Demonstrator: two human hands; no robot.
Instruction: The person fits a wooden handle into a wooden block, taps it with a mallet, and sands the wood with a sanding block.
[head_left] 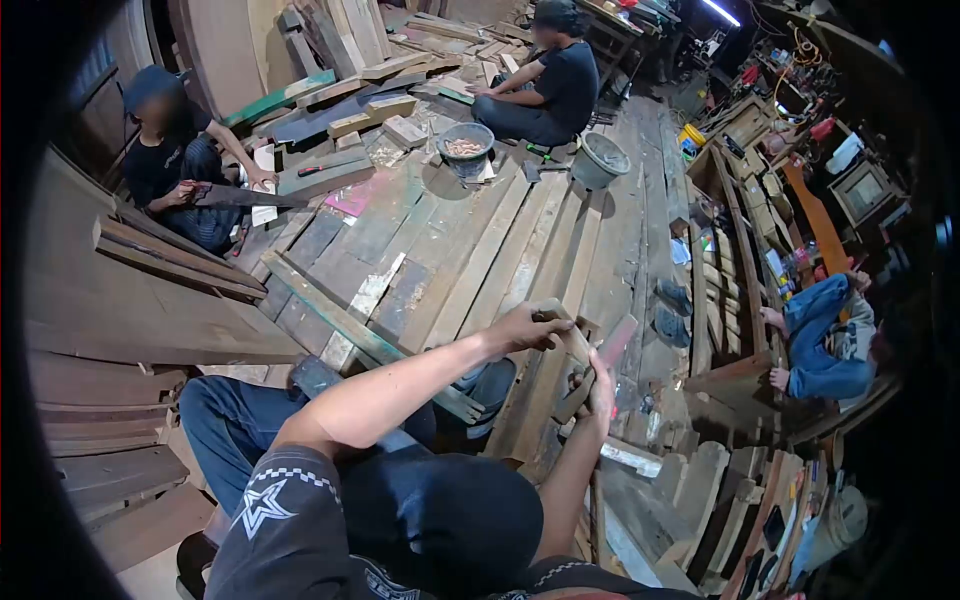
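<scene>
My left hand (525, 330) reaches over the boards in front of me, its fingers closed round one end of a small pale angled wooden piece (574, 346). Against the lower side of this piece is my right hand (600, 397), its fingers partly hidden behind the wood. Another short wooden part (572, 400) shows beside the right palm; whether it joins the first piece I cannot tell. A flat reddish strip (620, 342) sticks up just beyond the right fingers. Long wooden planks (485, 270) run away below both hands.
One person (170, 150) sits at the left with a saw (245, 197) at a board. Another person (550, 90) sits at the back near a bowl of chips (465, 142) and a grey bucket (600, 160). At the right, a third person's jeans (825, 340) show. Stacked wood (730, 500) stands lower right.
</scene>
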